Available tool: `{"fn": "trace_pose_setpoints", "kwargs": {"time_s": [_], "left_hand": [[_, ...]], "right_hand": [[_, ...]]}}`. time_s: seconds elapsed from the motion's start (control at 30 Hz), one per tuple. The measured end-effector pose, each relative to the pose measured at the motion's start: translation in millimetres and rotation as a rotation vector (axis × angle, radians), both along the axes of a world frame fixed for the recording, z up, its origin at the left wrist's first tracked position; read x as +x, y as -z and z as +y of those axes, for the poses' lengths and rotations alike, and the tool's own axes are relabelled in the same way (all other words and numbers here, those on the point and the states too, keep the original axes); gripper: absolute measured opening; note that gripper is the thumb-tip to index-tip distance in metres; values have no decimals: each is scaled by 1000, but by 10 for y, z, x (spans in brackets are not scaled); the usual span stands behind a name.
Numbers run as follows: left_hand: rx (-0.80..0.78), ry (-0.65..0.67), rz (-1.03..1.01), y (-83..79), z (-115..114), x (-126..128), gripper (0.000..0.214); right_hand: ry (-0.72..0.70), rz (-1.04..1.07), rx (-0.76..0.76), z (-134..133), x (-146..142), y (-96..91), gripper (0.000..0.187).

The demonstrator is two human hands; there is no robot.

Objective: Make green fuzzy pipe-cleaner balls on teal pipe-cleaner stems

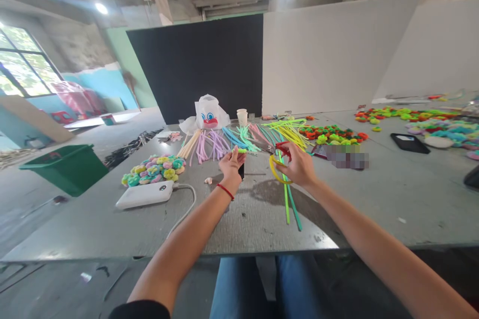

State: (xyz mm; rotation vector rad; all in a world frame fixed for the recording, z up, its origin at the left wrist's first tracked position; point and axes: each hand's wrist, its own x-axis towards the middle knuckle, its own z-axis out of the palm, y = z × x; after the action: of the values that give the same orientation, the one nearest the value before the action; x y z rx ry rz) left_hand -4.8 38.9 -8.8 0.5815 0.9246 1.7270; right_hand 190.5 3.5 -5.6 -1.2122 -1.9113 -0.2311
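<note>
Our right hand [296, 164] closes on red-handled scissors [283, 149], blades pointing left toward our half-open left hand [232, 165], whose fingertips seem to pinch a small green pipe-cleaner scrap [242, 150].

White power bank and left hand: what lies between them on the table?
In the head view, the white power bank trails its white cable toward the left hand, and a small pale lump, too small to identify, sits on the grey tabletop between them.
</note>
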Motion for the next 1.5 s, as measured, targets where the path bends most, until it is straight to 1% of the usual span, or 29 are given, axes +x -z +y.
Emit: {"fn": "trace_pose_setpoints", "kwargs": {"time_s": [0.1, 0.27, 0.33, 0.47, 0.7, 0.8, 1.03, 1.17, 1.37, 1.5], "left_hand": [[-34, 6, -25, -20, -38, 51, 17], [-60, 57, -63, -48, -93, 102, 11], [-62, 75, -77, -59, -104, 103, 10], [-70, 99, -92, -84, -98, 85, 13], [-80, 113, -94, -118, -74, 47, 15], [-63, 108, -83, -114, -74, 39, 17], [-28, 83, -72, -115, -81, 32, 11], [-17, 65, -73, -136, -86, 9, 16], [18, 41, -35, -138, -75, -23, 22], [62, 31, 18, -129, -59, -32, 28]], "right_hand": [[8, -48, -56, -23, -101, 55, 39], [105, -195, -72, -49, -210, 98, 33], [116, -217, -63, -39, -197, 94, 33], [94, -253, -65, -2, -124, 77, 35], [74, -310, -54, 32, -24, 38, 34], [71, -315, -60, 39, -9, 28, 34], [51, -247, -93, 36, -14, 8, 34], [48, -241, -96, 33, 8, -11, 33], [51, -289, -105, 53, 32, -23, 30], [10, -255, -124, 56, 58, -42, 29]]}}
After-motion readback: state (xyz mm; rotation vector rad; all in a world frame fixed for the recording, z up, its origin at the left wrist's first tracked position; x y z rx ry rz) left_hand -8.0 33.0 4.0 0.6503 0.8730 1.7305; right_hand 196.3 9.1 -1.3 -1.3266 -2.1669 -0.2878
